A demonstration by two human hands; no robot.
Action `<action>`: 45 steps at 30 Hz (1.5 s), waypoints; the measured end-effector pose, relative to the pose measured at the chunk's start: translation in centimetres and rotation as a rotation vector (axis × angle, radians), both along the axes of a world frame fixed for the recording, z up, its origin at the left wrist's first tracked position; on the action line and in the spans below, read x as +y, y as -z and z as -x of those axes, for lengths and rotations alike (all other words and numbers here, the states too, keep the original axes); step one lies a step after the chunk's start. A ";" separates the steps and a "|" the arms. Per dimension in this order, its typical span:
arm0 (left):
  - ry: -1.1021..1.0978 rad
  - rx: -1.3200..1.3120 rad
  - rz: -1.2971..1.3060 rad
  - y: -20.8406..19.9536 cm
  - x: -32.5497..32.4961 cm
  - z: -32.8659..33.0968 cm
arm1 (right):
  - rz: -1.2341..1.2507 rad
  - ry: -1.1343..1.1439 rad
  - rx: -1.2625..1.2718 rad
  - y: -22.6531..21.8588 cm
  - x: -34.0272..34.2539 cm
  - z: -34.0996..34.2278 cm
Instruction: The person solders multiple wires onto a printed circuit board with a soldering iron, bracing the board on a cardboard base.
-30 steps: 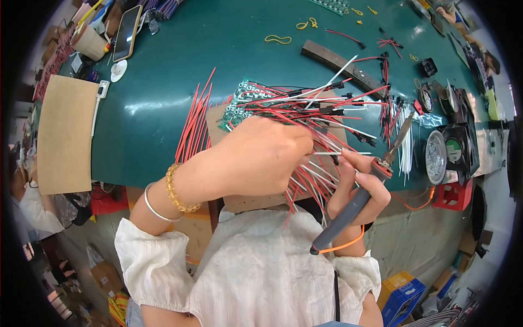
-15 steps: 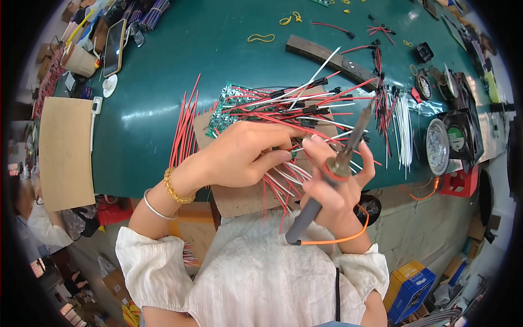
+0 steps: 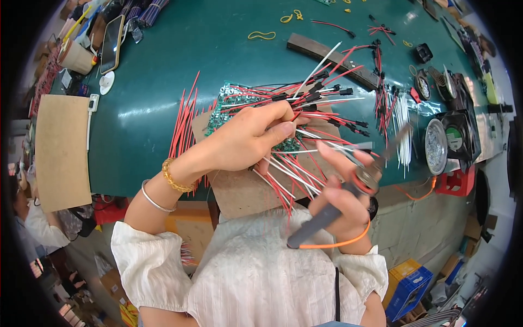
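Observation:
My left hand (image 3: pixel 245 133) reaches over a green circuit board panel (image 3: pixel 231 94), thumb and forefinger pinched at a wire among the bundle; the fingertips partly hide it. Red and white wires (image 3: pixel 294 169) fan out from the panel, many with black connectors (image 3: pixel 313 97) at their far ends. In my right hand (image 3: pixel 346 204) is a soldering iron (image 3: pixel 318 224), its blurred metal tip pointing up and to the right, apart from the panel. An orange cord (image 3: pixel 338 244) runs from its handle. Beneath the panel lies a cardboard sheet (image 3: pixel 231 193).
Loose red wires (image 3: pixel 185 122) lie left of the panel, white ones (image 3: pixel 403 131) to the right. A dark metal bar (image 3: pixel 332 61) rests behind. At right stand a round metal dish (image 3: pixel 436 147) and a black fan (image 3: pixel 460 136); at left, a phone (image 3: pixel 112 44) and cardboard (image 3: pixel 62 152).
My right hand has moved right with the soldering iron, drawing its tip away from the wires. My left hand has shifted slightly, its fingertips now higher among the wires.

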State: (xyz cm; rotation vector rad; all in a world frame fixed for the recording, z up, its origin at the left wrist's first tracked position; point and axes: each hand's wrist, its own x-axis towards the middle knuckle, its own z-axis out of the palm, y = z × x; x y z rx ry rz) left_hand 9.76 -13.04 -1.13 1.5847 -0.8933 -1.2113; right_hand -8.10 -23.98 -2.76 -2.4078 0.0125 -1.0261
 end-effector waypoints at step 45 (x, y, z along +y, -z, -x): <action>0.041 -0.959 0.058 -2.2 -2.5 -2.4 | -0.337 0.100 -0.187 4.4 1.5 -0.2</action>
